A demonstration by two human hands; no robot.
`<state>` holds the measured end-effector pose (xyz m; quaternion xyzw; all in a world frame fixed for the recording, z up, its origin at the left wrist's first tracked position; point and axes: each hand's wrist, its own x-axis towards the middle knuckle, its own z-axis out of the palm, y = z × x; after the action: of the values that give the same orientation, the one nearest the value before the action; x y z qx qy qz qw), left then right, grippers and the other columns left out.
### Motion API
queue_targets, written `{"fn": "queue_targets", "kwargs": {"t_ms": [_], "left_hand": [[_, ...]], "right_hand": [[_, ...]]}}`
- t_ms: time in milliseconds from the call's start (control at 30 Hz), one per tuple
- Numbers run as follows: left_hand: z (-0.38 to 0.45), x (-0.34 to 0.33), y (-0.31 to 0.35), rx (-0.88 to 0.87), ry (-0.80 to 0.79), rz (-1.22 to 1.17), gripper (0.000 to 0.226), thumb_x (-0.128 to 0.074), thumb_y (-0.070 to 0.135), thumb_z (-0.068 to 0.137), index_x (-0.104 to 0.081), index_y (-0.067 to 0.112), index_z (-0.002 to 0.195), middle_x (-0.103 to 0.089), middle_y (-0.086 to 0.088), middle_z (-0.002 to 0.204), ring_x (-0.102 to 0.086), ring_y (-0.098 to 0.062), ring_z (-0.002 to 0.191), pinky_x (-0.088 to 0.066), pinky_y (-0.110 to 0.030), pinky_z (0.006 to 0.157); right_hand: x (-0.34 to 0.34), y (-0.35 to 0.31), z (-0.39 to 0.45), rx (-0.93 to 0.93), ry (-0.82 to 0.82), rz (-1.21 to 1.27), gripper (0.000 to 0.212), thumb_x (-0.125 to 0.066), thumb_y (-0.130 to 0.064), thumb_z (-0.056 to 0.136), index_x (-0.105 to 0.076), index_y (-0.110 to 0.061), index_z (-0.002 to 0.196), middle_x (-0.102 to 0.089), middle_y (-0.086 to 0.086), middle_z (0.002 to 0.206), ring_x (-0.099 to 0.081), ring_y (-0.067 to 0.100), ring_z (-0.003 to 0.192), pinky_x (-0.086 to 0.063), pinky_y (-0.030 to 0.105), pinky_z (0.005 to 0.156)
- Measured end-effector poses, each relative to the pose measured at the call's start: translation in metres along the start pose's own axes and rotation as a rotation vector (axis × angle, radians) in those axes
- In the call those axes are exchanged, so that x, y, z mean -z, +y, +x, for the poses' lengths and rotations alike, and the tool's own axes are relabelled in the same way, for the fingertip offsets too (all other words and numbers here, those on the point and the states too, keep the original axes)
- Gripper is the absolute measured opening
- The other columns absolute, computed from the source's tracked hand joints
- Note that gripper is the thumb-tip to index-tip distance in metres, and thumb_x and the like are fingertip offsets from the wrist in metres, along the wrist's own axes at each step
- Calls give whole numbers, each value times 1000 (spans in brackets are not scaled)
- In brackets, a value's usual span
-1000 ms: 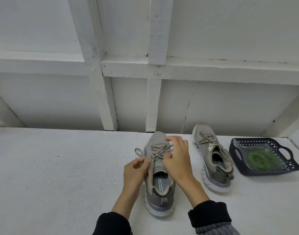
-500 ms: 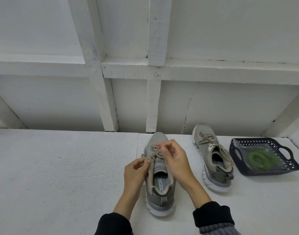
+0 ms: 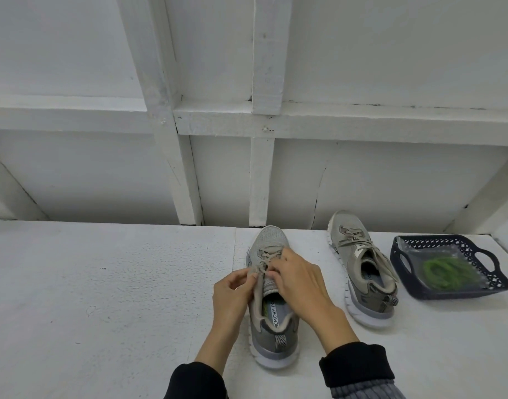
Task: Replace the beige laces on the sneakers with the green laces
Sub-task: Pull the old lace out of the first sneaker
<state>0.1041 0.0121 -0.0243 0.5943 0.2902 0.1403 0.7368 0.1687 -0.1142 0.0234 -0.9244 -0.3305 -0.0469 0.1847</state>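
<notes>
Sneaker [image 3: 271,300] under both hands: long axis runs away from the person, toe toward the wall. Left hand [image 3: 232,295] and right hand [image 3: 300,279] pinch its beige lace [image 3: 265,259]. Right of this sneaker: second sneaker [image 3: 362,272], then basket [image 3: 448,293] containing green laces [image 3: 445,272].

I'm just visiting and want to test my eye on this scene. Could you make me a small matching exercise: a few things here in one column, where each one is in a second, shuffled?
Things:
1. green laces
2. left hand
3. right-side sneaker
4. dark basket

Places or states:
A. far right on the white surface
B. stands untouched, beige lace in
C. lying coiled in the basket
D. pinching the beige lace of the near sneaker

Pairs: 1-C, 2-D, 3-B, 4-A
</notes>
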Motion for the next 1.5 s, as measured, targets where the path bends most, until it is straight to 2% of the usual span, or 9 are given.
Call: {"fn": "queue_targets", "kwargs": {"t_ms": [233, 367, 500, 767, 900, 967, 1133, 1333, 1500], "left_hand": [[2, 0, -3, 8, 14, -6, 10, -72, 13, 86, -76, 14, 95, -77, 0, 87, -70, -12, 81, -52, -25, 69], [3, 1, -5, 1, 18, 10, 10, -72, 14, 86, -76, 14, 96, -76, -1, 88, -69, -13, 81, -52, -25, 69], [3, 1, -6, -5, 32, 20, 12, -72, 14, 86, -76, 14, 97, -76, -2, 89, -69, -15, 82, -53, -28, 73], [0, -1, -4, -26, 49, 54, 9, -73, 17, 86, -76, 17, 95, -76, 0, 88, -70, -17, 83, -56, -31, 74], [0, 1, -3, -34, 45, 105, 10, -73, 21, 86, -77, 19, 95, -76, 3, 88, -71, -18, 89, -58, -39, 83], [0, 1, -3, -40, 41, 122, 11, -74, 24, 85, -77, 19, 95, -76, 4, 88, -71, -17, 89, -58, -43, 86], [0, 3, -1, -86, 21, 185, 10, -74, 28, 85, -77, 22, 93, -76, 5, 88, -71, -15, 89, -57, -45, 87], [-2, 2, 3, -146, 17, 235, 10, -72, 24, 87, -74, 19, 95, -75, 5, 92, -69, -4, 87, -57, -30, 83], [-5, -6, 15, -385, -72, 480, 15, -64, 20, 93, -65, 26, 107, -64, 17, 104, -60, 4, 89, -51, -14, 75]], "right_hand": [[1, 15, 11, -434, 335, 796, 19, -45, -17, 100, -50, -22, 83, -49, 0, 86, -48, 12, 72, -39, 16, 66], [6, 33, 12, -783, 537, 1302, 14, -36, -10, 103, -46, -9, 94, -52, 8, 82, -51, 14, 56, -47, 20, 47], [7, 47, 12, -942, 721, 1670, 12, -33, -6, 104, -45, -3, 107, -57, 17, 94, -64, 23, 73, -57, 26, 61], [-5, 52, -5, -764, 161, 695, 22, -52, -12, 96, -55, -13, 118, -54, 5, 123, -55, 20, 100, -47, 34, 88], [-5, 18, -22, -578, 399, 157, 25, -58, -19, 91, -61, -13, 115, -49, 9, 129, -38, 28, 117, -39, 39, 93], [-5, 2, -26, -464, 492, 206, 13, -60, -20, 90, -62, -14, 101, -52, 3, 113, -42, 25, 107, -37, 32, 85], [-22, -11, -29, -462, 284, 534, 17, -57, -37, 93, -56, -22, 88, -57, -9, 88, -56, 10, 83, -48, 27, 74], [-22, 0, -26, -629, 328, 661, 33, -48, -14, 98, -52, -12, 65, -53, -2, 61, -49, 14, 59, -36, 10, 51], [-35, 4, -30, -731, 348, 828, 33, -44, -14, 100, -61, -10, 73, -64, -2, 71, -61, 17, 72, -41, 13, 59]]}}
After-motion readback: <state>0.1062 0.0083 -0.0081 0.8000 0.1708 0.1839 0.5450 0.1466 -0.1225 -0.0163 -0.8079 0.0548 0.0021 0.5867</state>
